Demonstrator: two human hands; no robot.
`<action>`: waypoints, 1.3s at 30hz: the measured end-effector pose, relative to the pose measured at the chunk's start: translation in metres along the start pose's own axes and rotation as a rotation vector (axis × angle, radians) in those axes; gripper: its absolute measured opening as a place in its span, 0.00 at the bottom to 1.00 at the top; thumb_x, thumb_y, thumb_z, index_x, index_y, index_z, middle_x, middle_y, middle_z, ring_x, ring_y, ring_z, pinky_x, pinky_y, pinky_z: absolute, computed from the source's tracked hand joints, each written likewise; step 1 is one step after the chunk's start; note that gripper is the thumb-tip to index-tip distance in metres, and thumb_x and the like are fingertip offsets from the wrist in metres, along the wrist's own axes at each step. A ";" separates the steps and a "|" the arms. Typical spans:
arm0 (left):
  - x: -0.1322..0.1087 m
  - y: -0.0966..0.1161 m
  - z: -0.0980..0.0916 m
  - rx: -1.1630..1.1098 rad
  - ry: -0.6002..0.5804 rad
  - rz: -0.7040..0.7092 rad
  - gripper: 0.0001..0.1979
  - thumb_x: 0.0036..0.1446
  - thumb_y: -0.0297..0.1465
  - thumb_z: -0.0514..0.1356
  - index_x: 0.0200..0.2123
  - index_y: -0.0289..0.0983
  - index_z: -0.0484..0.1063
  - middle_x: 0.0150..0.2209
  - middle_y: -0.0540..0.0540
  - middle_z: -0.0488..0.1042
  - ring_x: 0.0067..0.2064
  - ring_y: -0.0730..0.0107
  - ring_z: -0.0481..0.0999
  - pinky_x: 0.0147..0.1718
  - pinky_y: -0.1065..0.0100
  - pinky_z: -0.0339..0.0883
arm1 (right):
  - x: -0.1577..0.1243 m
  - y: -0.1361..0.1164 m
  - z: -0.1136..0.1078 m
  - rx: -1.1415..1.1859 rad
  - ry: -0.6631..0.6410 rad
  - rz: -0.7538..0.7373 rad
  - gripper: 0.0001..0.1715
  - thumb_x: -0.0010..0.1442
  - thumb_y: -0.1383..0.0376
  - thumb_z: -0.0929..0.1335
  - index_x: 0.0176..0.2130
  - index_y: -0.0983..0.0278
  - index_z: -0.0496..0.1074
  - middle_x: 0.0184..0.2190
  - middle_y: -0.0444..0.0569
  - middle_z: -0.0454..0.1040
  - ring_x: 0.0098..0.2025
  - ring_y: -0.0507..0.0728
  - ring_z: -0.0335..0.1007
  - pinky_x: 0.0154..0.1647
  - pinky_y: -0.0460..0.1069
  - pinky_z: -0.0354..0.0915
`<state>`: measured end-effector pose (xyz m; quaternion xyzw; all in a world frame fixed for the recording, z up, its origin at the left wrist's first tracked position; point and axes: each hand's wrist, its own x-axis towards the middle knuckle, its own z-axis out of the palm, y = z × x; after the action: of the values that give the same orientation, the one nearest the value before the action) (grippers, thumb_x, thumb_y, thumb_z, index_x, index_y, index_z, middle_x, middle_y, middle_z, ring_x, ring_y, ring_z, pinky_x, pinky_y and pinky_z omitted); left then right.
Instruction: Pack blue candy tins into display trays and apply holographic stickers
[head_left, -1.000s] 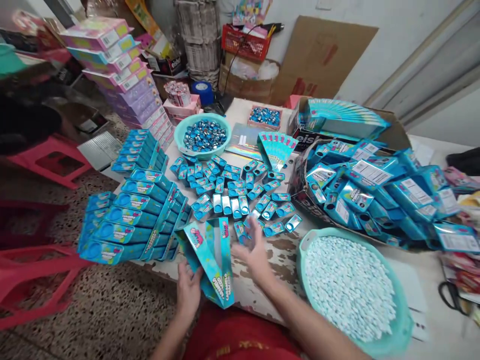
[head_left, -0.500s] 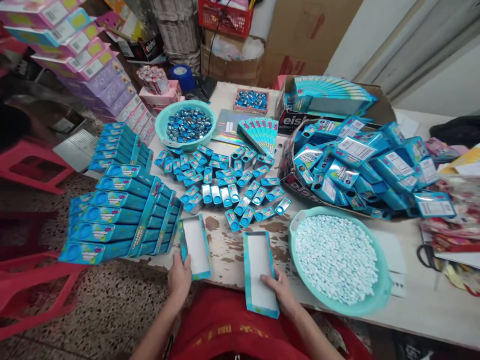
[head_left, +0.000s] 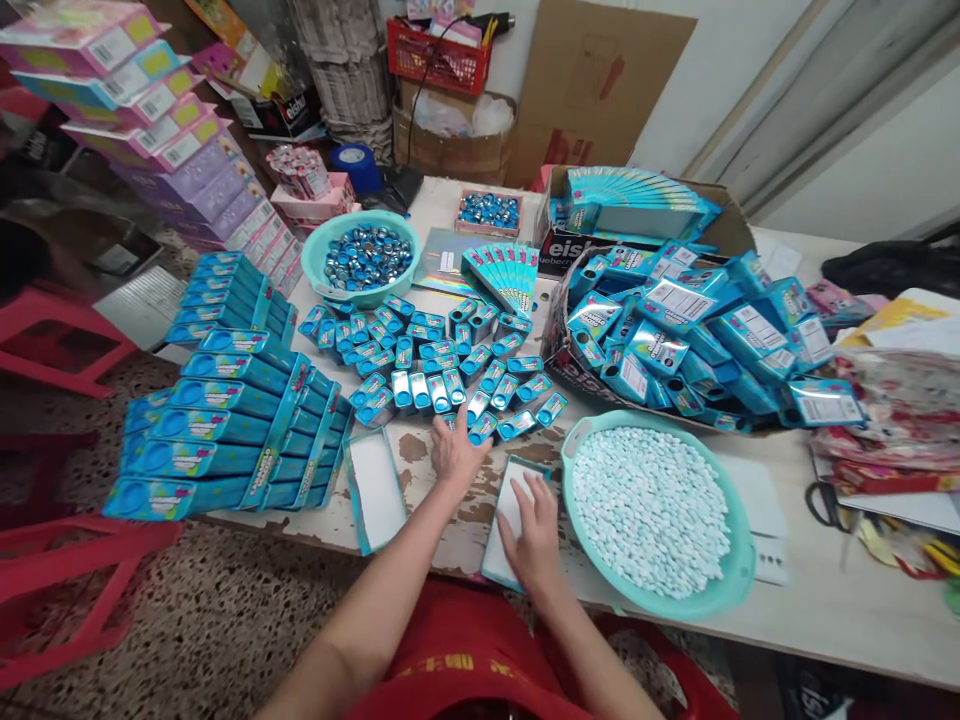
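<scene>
Two open blue box halves with white insides lie at the table's near edge: the left half and the right half. My right hand lies flat inside the right half, fingers stretched out. My left hand reaches forward between the two halves, fingers curled around a small blue tin at the near end of the spread of several small blue tins. What the fingers enclose is partly hidden.
A teal basin of white candies sits on the right. A teal bowl of round blue pieces stands behind the tins. Stacked blue boxes fill the left edge, a carton of blue packs the right. Red stools stand on the floor.
Both hands let go of the box halves' ends. My left hand moved forward to the small tins; my right hand slid onto the inside of the right half.
</scene>
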<state>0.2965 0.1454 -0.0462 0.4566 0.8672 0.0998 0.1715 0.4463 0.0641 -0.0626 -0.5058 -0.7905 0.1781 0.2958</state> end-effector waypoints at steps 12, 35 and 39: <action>-0.007 -0.053 -0.029 0.019 -0.146 0.246 0.33 0.50 0.34 0.58 0.60 0.38 0.55 0.54 0.38 0.61 0.55 0.51 0.63 0.52 0.55 0.59 | 0.119 0.043 0.009 -0.504 -0.247 -0.134 0.20 0.62 0.71 0.58 0.50 0.60 0.69 0.52 0.57 0.68 0.51 0.66 0.57 0.46 0.58 0.55; -0.010 -0.101 -0.039 -0.046 -0.264 0.428 0.48 0.46 0.50 0.62 0.65 0.40 0.45 0.66 0.36 0.43 0.66 0.48 0.42 0.61 0.48 0.42 | 0.063 0.006 0.066 0.264 -0.372 -0.174 0.42 0.50 0.75 0.65 0.62 0.64 0.52 0.58 0.60 0.59 0.60 0.63 0.55 0.57 0.61 0.60; -0.020 -0.078 -0.033 0.112 -0.296 0.312 0.57 0.38 0.48 0.67 0.66 0.44 0.41 0.67 0.35 0.36 0.66 0.37 0.38 0.58 0.39 0.40 | 0.062 0.015 0.082 0.458 -0.478 0.057 0.53 0.45 0.75 0.64 0.66 0.63 0.40 0.63 0.60 0.53 0.64 0.63 0.50 0.61 0.62 0.55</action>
<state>0.2346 0.0846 -0.0371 0.6038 0.7556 0.0086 0.2538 0.3837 0.1277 -0.1161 -0.3920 -0.7624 0.4731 0.2030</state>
